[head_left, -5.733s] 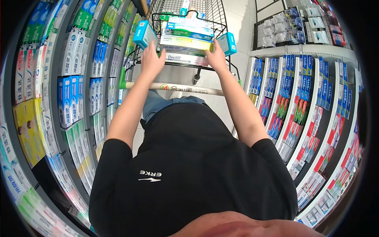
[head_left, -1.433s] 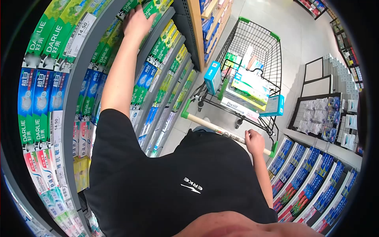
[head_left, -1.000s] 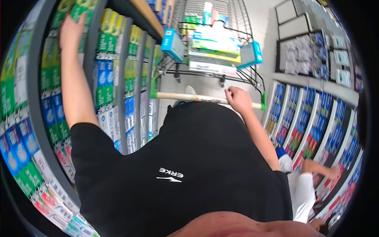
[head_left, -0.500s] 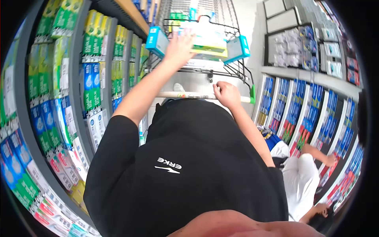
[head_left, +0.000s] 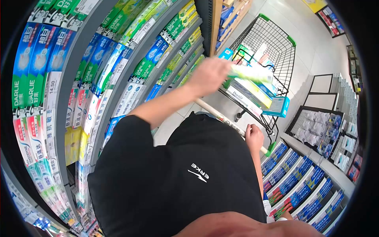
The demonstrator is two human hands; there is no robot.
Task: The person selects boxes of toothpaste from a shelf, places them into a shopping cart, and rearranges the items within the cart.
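My left hand (head_left: 211,75) is closed on one end of a green-and-white toothpaste box (head_left: 252,73), smeared by motion, above the near end of the shopping cart (head_left: 293,63). Under it in the cart lie a white box marked "Doctor" (head_left: 241,98), a yellow-green box (head_left: 256,94) and other packages. A teal box (head_left: 277,107) sits at the cart's right near corner. Fingers curled, my right hand (head_left: 254,136) rests on the right part of the cart's pale handle (head_left: 215,114).
On the left, tall shelves hold rows of Darlie toothpaste boxes (head_left: 41,59) with price tags. More boxed goods (head_left: 300,187) line low racks on the right. Part of another person (head_left: 285,216) shows at the lower right edge. Tiled floor (head_left: 306,51) surrounds the cart.
My left hand, earlier over the goods in the cart, now holds up a toothpaste box. The view has turned, bringing the left shelves closer. My right hand stays at the handle.
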